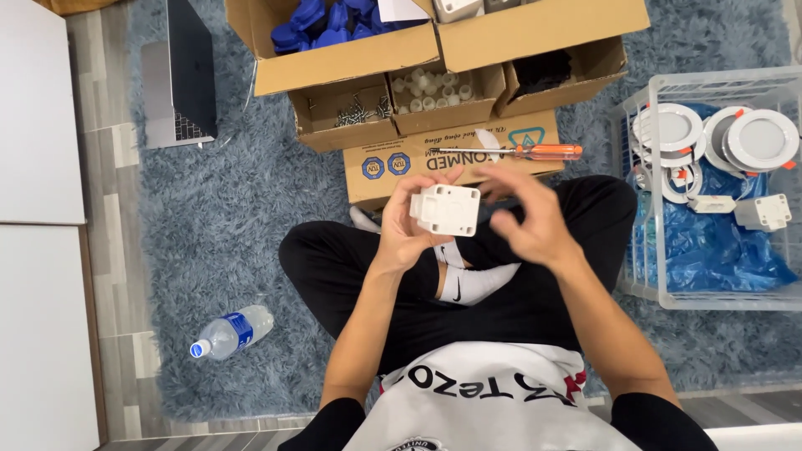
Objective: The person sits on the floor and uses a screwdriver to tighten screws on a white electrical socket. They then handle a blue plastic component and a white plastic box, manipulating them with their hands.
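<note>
My left hand (407, 225) holds a small white plastic box (446, 209) up in front of me, above my crossed legs. My right hand (530, 219) hovers just to the right of the box, fingers curled and blurred; I cannot tell whether it holds anything small. An orange-handled screwdriver (518, 152) lies on a flat cardboard box (393, 167) just beyond my hands.
Open cardboard boxes hold screws (359, 110), white plastic pieces (430, 90), black parts (541, 71) and blue parts (322, 23). A clear crate (660, 276) at right holds round white lights (756, 138). A water bottle (230, 331) and a laptop (180, 79) lie on the grey rug at left.
</note>
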